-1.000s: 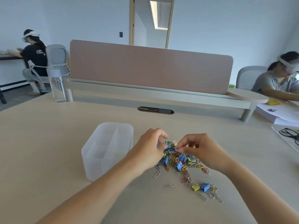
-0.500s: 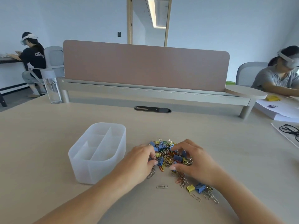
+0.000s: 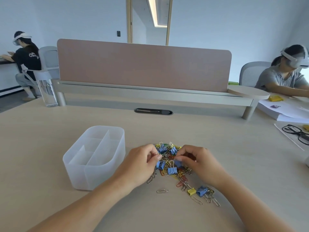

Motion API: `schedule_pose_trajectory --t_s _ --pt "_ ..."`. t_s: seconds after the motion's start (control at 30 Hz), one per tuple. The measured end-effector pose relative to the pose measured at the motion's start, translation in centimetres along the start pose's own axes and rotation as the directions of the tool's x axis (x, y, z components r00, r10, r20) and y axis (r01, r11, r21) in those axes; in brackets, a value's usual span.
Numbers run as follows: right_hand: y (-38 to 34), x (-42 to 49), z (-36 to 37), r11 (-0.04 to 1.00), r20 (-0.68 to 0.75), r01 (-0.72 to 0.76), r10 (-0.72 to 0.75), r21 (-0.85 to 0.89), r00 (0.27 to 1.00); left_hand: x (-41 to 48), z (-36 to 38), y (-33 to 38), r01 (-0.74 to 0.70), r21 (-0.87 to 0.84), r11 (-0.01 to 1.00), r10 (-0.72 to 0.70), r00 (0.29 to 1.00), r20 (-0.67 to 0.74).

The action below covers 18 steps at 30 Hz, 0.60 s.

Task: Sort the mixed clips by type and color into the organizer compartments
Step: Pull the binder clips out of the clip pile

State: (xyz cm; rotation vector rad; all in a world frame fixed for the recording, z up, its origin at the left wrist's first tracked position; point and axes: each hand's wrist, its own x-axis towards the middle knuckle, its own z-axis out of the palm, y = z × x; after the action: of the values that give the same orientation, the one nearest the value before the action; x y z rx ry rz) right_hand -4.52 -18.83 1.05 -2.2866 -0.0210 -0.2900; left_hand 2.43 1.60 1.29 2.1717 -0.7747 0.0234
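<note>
Fingers (image 3: 153, 157) of the left hand (image 3: 140, 164) are pinched on a silver paper clip (image 3: 158, 154), those of the right hand (image 3: 200, 163) on the tangled clip pile (image 3: 168, 166) beside the organizer (image 3: 93, 178), so linked clips could be dragged out.

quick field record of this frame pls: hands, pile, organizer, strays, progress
left hand: pinches a silver clip at the pile's left edge
right hand: fingers curled into the pile; what they hold is blurred
clip pile: mixed binder clips and coloured paper clips, on the table between the hands
organizer: translucent, divided, left of the pile; no clips visible inside
strays: lone paper clip; yellow binder clip and blue binder clip, nearer the camera
progress: sorting not visibly started
</note>
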Motion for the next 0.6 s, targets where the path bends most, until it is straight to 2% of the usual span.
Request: schedule_pose_trajectory --t_s 0.13,0.23,0.33,0.43,0.6 --pt "0.4 0.3 -0.3 0.969 -0.066 -0.09 0.108 0.232 0.992 -0.1 0.0 0.2 -0.08 -0.025 0.996 0.078 0.994 -0.083" --pt "0.5 0.6 -0.7 0.917 -0.098 -0.144 0.194 0.373 0.976 -0.2 0.1 0.2 -0.116 -0.032 0.993 0.113 0.989 -0.094" --pt "0.7 0.8 -1.1 0.79 -0.102 -0.169 0.281 0.589 0.954 -0.1 0.3 0.1 -0.106 -0.037 0.994 0.101 0.988 -0.116" --pt "0.8 0.9 -1.3 0.596 -0.046 -0.182 0.346 0.782 0.937 -0.2 0.4 0.2 -0.071 -0.071 0.995 0.062 0.99 -0.125" --pt "0.9 1.0 -1.4 0.437 0.035 -0.213 0.381 0.874 0.924 -0.3 0.3 0.3 -0.054 -0.133 0.99 0.039 0.993 -0.111"
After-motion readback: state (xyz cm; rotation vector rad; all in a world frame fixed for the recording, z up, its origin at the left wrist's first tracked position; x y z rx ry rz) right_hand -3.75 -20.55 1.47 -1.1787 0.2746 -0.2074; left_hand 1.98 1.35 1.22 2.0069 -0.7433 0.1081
